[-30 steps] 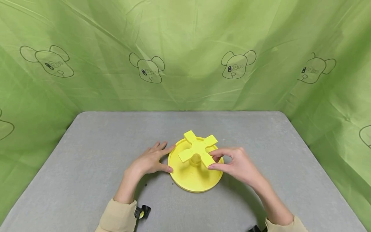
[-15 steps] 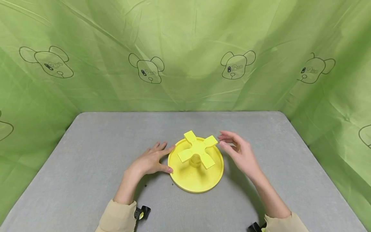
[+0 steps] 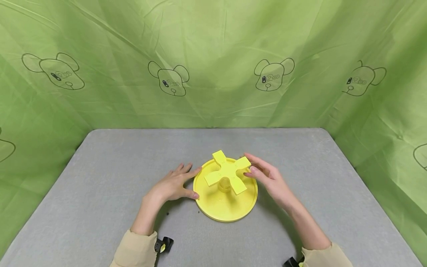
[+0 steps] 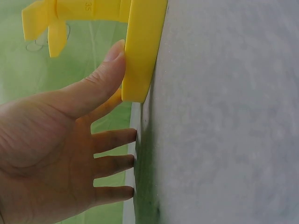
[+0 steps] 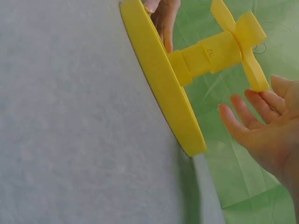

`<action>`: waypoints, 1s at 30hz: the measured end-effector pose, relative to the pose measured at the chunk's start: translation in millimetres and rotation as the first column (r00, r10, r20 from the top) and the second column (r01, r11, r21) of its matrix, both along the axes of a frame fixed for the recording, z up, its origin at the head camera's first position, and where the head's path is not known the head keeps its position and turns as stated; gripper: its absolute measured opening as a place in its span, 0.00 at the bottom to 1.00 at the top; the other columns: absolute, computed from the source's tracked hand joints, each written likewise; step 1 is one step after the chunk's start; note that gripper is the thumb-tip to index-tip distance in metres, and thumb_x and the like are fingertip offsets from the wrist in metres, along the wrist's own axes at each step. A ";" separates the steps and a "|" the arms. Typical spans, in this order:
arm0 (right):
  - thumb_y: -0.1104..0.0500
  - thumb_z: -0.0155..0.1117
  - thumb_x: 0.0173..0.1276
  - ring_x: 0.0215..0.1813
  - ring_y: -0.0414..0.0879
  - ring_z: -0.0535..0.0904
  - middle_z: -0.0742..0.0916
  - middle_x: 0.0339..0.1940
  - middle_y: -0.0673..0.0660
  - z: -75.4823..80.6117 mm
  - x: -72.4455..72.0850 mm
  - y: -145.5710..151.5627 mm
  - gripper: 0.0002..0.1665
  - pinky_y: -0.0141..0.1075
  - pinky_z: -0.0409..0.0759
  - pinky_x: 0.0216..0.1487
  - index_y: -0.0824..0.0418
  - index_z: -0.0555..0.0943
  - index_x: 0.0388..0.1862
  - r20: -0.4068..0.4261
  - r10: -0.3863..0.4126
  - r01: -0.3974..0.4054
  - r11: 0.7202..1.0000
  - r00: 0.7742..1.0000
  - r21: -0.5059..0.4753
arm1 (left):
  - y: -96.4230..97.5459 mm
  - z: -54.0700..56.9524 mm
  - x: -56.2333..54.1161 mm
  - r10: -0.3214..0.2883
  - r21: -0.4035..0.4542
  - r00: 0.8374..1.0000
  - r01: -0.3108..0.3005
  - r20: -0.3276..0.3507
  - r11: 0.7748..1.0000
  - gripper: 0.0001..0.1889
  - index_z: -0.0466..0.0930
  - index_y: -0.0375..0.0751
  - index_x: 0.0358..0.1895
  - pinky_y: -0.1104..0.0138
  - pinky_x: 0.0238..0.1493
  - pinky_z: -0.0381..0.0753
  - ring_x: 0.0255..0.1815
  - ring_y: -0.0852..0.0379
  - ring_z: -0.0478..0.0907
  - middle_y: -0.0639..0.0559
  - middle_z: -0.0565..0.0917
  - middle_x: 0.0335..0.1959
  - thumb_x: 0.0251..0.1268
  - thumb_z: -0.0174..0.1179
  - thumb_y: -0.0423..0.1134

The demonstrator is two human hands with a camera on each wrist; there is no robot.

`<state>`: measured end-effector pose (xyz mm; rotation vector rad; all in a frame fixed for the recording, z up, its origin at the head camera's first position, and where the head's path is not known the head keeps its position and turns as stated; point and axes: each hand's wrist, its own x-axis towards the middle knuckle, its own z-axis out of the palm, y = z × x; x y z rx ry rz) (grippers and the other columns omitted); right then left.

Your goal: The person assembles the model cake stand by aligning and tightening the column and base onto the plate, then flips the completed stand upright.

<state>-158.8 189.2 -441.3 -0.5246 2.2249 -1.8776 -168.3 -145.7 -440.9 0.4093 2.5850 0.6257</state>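
A round yellow disc-shaped base (image 3: 221,209) with a raised rim lies flat on the table. From its middle rises a short stepped yellow post (image 5: 201,58) topped by a four-armed yellow cross-shaped knob (image 3: 228,170). My left hand (image 3: 170,185) rests at the base's left side, fingers spread, with thumb and index finger touching the rim; in the left wrist view its thumb (image 4: 100,79) lies against the base. At the knob's far right arm is my right hand (image 3: 271,180), its fingers loosely bent and touching the arm's end. No firm pinch shows.
The base stands on a grey table (image 3: 133,159) near its front middle. Green cloth (image 3: 213,104) with bear-head outlines hangs behind and at both sides. Black wrist devices (image 3: 165,244) sit at the sleeves.
My right hand has let go of the knob's near right arm and moved round to the far right arm. The knob has turned very slightly clockwise. My left hand has stayed still.
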 end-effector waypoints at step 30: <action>0.60 0.67 0.73 0.51 0.43 0.86 0.88 0.47 0.52 12.5 -0.4 17.3 0.09 0.31 0.85 0.55 0.59 0.85 0.50 -0.044 0.005 0.002 0.989 0.999 0.147 | -0.3 0.4 -0.1 -0.016 0.000 1.000 0.016 -0.006 1.000 0.49 0.57 0.58 0.83 0.36 0.84 0.47 0.87 0.34 0.42 0.40 0.52 0.86 0.60 0.73 0.56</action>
